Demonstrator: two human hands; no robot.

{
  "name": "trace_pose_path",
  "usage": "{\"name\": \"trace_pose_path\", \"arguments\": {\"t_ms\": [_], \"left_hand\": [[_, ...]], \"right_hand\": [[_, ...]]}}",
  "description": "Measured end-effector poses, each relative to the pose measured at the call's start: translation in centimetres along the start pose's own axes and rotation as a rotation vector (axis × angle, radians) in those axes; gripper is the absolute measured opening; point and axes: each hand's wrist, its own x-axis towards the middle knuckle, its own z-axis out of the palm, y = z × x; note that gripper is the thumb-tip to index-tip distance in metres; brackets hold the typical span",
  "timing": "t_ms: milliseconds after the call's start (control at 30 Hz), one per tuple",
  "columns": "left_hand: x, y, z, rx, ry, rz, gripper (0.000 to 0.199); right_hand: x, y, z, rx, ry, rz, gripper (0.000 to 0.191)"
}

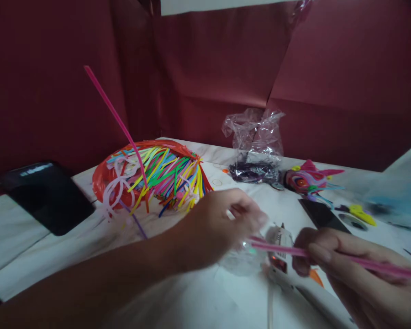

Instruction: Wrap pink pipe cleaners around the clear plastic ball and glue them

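A pink pipe cleaner (281, 248) runs between the thumb and fingers of my right hand (356, 269), which is closed on it. Its left end comes close to my left hand (222, 224). That hand is blurred, its fingers curled in; what they hold, if anything, is hidden. Between the hands lies a white glue gun (282, 237) with a glowing red light, partly covered by the pipe cleaner. Some crumpled clear plastic (243, 261) lies beneath my left hand. Behind it, many coloured pipe cleaners (171, 176) spill from a red plastic bag (101, 176).
Another pink pipe cleaner (116, 116) sticks up from the pile. At left lies a black phone (48, 196). Further back are a clear bag with dark contents (256, 171) and a colourful pipe-cleaner figure (306, 179). A black strip (322, 214) and a yellow piece (361, 213) lie at right.
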Motion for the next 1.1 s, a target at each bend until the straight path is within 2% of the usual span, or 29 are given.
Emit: {"name": "trace_pose_path", "arguments": {"t_ms": [67,133,233,300,367,567,733,1100], "left_hand": [[0.7,-1.5,-1.2,0.019,0.046,-0.060,0.031],[1.3,-3.3,-1.8,-0.037,0.019,-0.198,0.046],[1.7,-5.4,-1.3,-0.089,-0.040,-0.249,0.049],[1.7,-6.0,-0.7,-0.122,-0.066,-0.245,0.045],[1.5,-6.2,-0.2,-0.155,-0.078,-0.248,0.045],[1.3,-6.5,0.1,-0.203,-0.042,-0.335,0.061],[1.1,-6.8,0.3,-0.271,-0.063,-0.385,0.064],[0.8,-6.6,0.5,-0.248,-0.074,-0.363,0.052]], "right_hand": [[0.9,0.9,0.2,0.135,0.019,0.081,0.039],[1.6,1.5,0.6,0.205,0.009,0.137,0.042],[1.9,2.4,1.1,0.250,-0.013,0.172,0.042],[1.8,2.9,1.1,0.275,-0.001,0.168,0.040],[1.7,3.2,1.1,0.287,0.030,0.167,0.037],[1.8,3.2,1.6,0.240,0.133,0.084,0.041],[1.6,3.4,1.5,0.154,0.095,0.059,0.040],[0.5,4.4,0.9,0.101,0.037,0.030,0.032]]}}
